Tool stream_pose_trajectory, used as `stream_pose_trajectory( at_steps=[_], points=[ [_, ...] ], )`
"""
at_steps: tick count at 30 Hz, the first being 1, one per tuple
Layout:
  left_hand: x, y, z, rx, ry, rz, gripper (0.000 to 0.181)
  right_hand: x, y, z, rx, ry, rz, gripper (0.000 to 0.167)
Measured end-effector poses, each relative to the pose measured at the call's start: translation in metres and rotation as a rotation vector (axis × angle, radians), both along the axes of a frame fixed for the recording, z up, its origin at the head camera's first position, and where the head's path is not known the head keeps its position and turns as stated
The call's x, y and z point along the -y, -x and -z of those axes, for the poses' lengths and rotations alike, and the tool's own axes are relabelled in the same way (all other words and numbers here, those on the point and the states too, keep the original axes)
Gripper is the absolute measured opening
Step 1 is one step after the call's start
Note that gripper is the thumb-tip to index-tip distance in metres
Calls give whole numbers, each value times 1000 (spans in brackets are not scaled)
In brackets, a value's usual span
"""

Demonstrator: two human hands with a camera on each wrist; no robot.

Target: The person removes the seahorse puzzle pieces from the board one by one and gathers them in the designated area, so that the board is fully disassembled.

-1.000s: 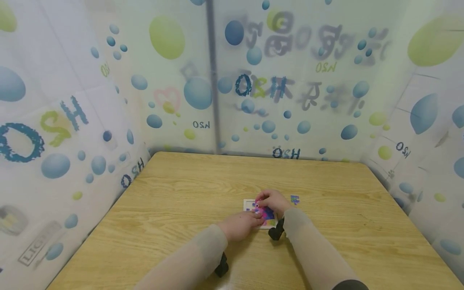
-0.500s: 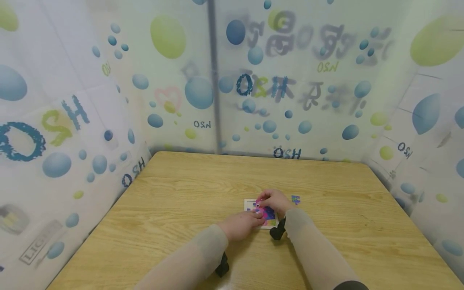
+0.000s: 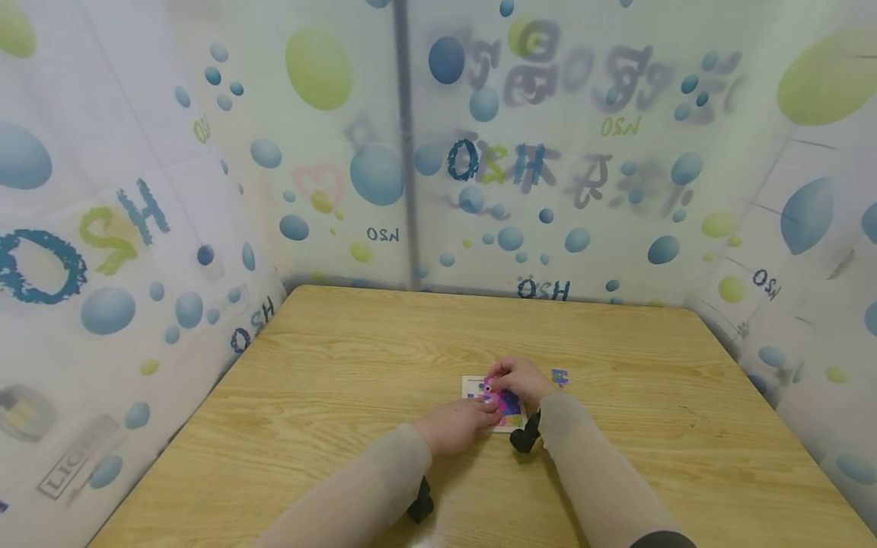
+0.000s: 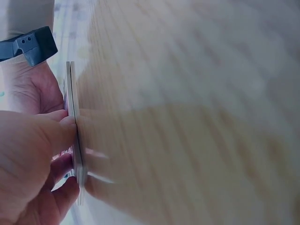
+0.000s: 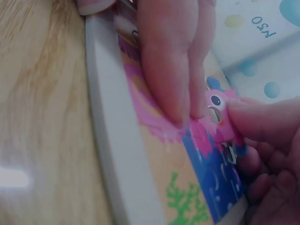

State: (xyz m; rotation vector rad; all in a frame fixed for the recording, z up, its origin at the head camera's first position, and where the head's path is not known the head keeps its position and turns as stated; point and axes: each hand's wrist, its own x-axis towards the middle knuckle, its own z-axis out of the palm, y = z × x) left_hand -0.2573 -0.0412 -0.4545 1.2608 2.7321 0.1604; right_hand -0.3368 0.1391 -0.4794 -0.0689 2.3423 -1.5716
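A small jigsaw puzzle in a white-edged tray [image 5: 104, 112] lies on the table. My left hand [image 3: 454, 428] rests on it from the left; in the right wrist view two straight fingers [image 5: 171, 70] press on its pink picture. The left wrist view shows the thumb [image 4: 65, 133] against the tray's edge. From the right, my right hand [image 3: 521, 380] pinches a pink puzzle piece [image 5: 224, 129] with a printed eye, at the upper part of the picture. Whether that piece sits flush cannot be told; gaps show beside it. Fingers hide some of the puzzle.
A loose blue, purple and green puzzle piece [image 3: 559, 377] lies on the wooden table [image 3: 342, 365], right of the tray. Patterned curtains [image 3: 342, 152] enclose the table's back and sides. Each wrist carries a black camera mount [image 3: 525, 434].
Both hands keep nearly the same place on the puzzle, the right still pinching the pink piece. The whole head view has shifted slightly.
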Motion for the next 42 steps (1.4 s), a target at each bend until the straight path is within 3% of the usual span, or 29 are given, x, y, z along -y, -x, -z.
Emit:
stream_pose_trajectory(
  at_steps=[5, 17, 27, 36, 42],
  points=[
    [1, 0, -1, -19, -27, 26, 36, 0, 0, -1, 3, -2, 5, 7],
    [1, 2, -2, 8, -22, 14, 37, 1, -1, -4, 36, 50, 20, 9],
    [0, 2, 1, -21, -13, 27, 36, -3, 5, 1, 74, 194, 42, 7],
    [0, 2, 3, 44, -12, -13, 37, -14, 4, -6, 84, 196, 3, 14],
    [-1, 3, 4, 70, -23, -42, 38, -39, 3, -17, -26, 119, -46, 17]
  ],
)
